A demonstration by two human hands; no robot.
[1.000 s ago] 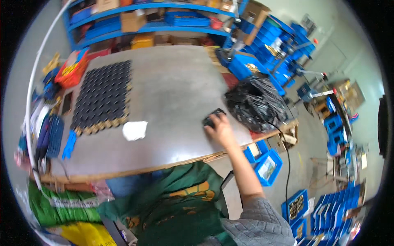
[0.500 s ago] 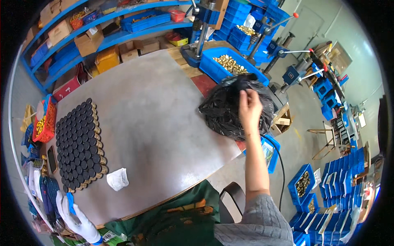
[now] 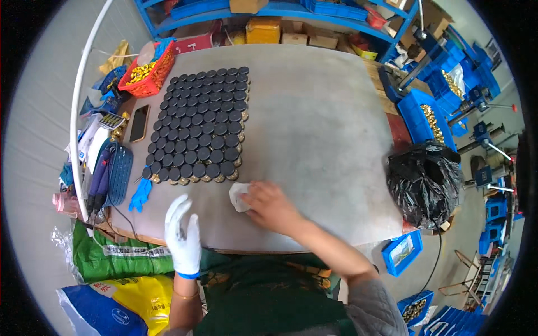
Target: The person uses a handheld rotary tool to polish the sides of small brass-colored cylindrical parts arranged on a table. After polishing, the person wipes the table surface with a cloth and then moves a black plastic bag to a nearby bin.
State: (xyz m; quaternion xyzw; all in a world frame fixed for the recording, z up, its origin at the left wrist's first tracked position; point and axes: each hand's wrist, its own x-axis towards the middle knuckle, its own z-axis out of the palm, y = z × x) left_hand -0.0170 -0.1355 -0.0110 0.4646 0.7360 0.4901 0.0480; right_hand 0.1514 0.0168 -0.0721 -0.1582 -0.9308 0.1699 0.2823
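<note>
A white crumpled cloth (image 3: 240,197) lies near the front of the grey tabletop. My bare right hand (image 3: 272,207) reaches over it from the right, its bent fingers closed on the cloth's edge. My left hand (image 3: 182,232), in a white glove with a blue cuff, is held up at the table's front edge. Its fingers are stretched and apart from the thumb, and it holds nothing. Beyond both hands stands a tight block of small round pieces with black caps (image 3: 196,127) and brass-coloured sides. A blue rubber glove (image 3: 140,195) lies left of my left hand.
A phone (image 3: 139,123) and a red basket (image 3: 149,84) of yellow parts are at the left. At the right edge sit a black plastic bag (image 3: 424,185) and a blue bin (image 3: 413,115) of brass parts. Hand presses (image 3: 479,131) stand beyond.
My right hand has left the black bag and come to the white cloth. My left hand has moved right, away from the blue glove. The view has turned left.
</note>
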